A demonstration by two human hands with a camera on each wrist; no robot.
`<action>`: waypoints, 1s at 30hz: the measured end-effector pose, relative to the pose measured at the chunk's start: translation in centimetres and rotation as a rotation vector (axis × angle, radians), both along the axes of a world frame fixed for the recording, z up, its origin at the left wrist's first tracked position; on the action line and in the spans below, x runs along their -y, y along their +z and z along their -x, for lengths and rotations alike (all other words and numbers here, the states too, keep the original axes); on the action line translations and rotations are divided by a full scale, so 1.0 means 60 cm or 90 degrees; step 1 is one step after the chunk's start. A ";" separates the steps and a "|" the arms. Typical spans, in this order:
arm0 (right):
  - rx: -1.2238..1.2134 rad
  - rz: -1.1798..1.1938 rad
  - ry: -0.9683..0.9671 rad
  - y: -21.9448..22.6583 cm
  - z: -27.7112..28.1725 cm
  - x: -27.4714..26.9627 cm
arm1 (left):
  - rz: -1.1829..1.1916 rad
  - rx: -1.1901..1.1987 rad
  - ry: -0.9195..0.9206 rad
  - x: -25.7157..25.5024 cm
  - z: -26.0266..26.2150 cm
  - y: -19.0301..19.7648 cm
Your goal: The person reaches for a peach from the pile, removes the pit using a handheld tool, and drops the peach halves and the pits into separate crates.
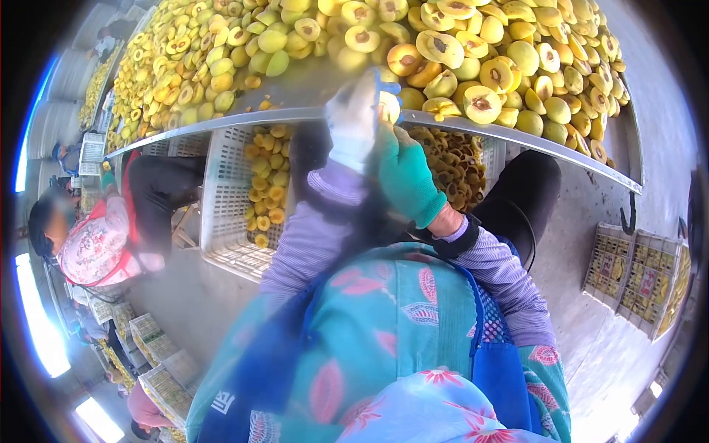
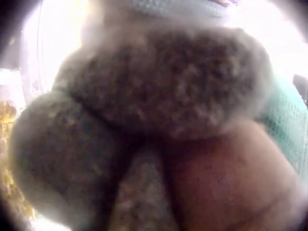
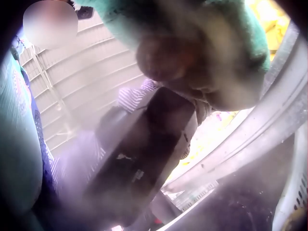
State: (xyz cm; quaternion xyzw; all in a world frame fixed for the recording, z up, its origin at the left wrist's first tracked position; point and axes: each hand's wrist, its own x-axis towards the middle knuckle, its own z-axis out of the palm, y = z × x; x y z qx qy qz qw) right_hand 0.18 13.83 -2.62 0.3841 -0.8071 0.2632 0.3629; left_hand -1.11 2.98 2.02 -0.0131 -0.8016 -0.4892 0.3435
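A yellow apricot (image 1: 388, 108) is between my two gloved hands, just over the table's near edge. My left hand (image 1: 353, 114), in a white glove with blue fingertips, curls round it from the left and above. From below, my right hand (image 1: 408, 176), in a green glove, pinches its lower side; that hand's curled fingers (image 3: 168, 57) fill the top of the right wrist view. Dark, blurred left fingers (image 2: 163, 82) hide the fruit in the left wrist view. Halved and whole apricots (image 1: 484, 103) are heaped just beyond my hands.
A metal rim (image 1: 258, 117) edges the table. Beneath it stand a white crate (image 1: 221, 192) of apricots and a container of brown pieces (image 1: 454, 166), between my knees. Stacked crates (image 1: 635, 277) are on the floor at right. Another person (image 1: 100, 244) sits at left.
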 end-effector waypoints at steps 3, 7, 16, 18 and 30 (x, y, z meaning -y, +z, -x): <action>0.020 -0.027 0.122 -0.015 0.009 -0.009 | -0.209 0.121 -0.048 0.000 0.001 0.018; 1.311 0.593 0.766 0.041 0.005 -0.035 | -0.231 0.166 -0.182 0.015 0.002 0.026; 1.714 0.826 0.806 0.040 -0.001 -0.058 | -0.272 0.412 0.133 0.234 -0.080 0.019; 1.772 1.011 0.576 -0.011 -0.002 -0.056 | 0.183 0.377 0.304 0.182 -0.059 0.058; 0.660 0.283 0.287 0.018 0.041 -0.046 | -0.583 0.390 -0.348 0.141 0.057 0.034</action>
